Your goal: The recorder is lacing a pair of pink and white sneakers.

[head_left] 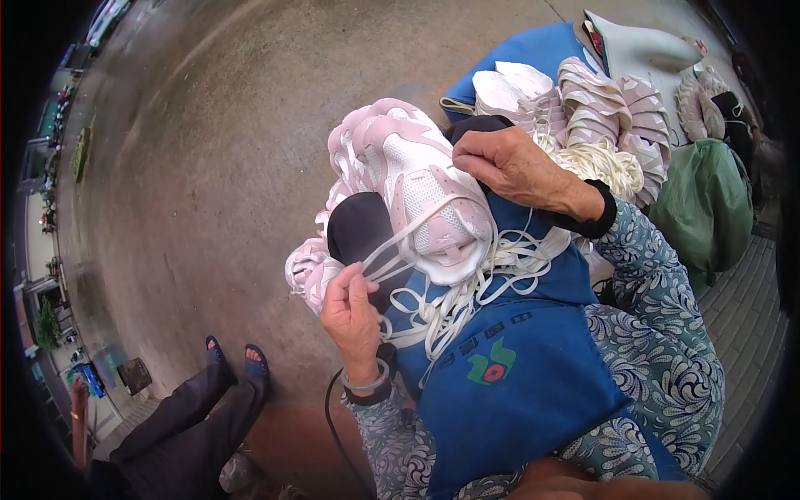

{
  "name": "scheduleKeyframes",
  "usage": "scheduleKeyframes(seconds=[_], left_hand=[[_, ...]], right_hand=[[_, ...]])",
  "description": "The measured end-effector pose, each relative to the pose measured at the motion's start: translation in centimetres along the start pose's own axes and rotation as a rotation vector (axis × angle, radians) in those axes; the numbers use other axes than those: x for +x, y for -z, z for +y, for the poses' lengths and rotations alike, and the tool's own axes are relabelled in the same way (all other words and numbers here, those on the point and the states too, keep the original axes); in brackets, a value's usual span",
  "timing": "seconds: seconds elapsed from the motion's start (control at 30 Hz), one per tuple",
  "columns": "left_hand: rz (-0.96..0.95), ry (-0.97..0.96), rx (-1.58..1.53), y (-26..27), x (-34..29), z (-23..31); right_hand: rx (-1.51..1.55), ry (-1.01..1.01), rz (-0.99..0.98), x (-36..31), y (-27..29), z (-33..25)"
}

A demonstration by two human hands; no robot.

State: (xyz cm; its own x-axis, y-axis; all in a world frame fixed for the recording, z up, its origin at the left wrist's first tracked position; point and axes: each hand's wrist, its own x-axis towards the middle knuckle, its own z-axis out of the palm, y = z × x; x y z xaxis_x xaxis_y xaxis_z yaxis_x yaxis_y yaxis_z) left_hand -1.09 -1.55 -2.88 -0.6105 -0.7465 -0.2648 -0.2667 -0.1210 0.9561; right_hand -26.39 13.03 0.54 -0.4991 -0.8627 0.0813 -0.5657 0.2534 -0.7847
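Note:
A pink and white shoe upper with mesh panels lies across my lap, its rounded end toward me. My left hand is closed in a pinch on a white shoelace, which stretches over the upper and curves down its right side. At the upper's right edge, my right hand is closed with thumb and forefinger together; a short white bit of lace shows at the fingertips. A tangle of loose white laces is spread on my blue apron, below the upper.
More pink and white uppers are stacked beyond my knees. At the right stand further stacked uppers, a bundle of cream laces and a green bag. Another person's legs in dark trousers extend at lower left on the concrete floor.

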Motion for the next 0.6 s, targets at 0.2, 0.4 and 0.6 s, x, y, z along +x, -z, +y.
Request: scheduleKeyframes(seconds=[0.2, 0.4, 0.6], left_hand=[[0.02, 0.047, 0.046, 2.4, 0.0, 0.2], [0.011, 0.035, 0.105, 2.8, 0.3, -1.4], [-0.021, 0.06, 0.075, 2.4, 0.5, -1.3]], right_hand=[[-0.083, 0.173, 0.067, 1.4, -1.6, 1.1], [-0.178, 0.192, 0.008, 1.9, -3.3, 0.5], [-0.155, 0.18, 0.011, 1.9, -3.1, 0.7]])
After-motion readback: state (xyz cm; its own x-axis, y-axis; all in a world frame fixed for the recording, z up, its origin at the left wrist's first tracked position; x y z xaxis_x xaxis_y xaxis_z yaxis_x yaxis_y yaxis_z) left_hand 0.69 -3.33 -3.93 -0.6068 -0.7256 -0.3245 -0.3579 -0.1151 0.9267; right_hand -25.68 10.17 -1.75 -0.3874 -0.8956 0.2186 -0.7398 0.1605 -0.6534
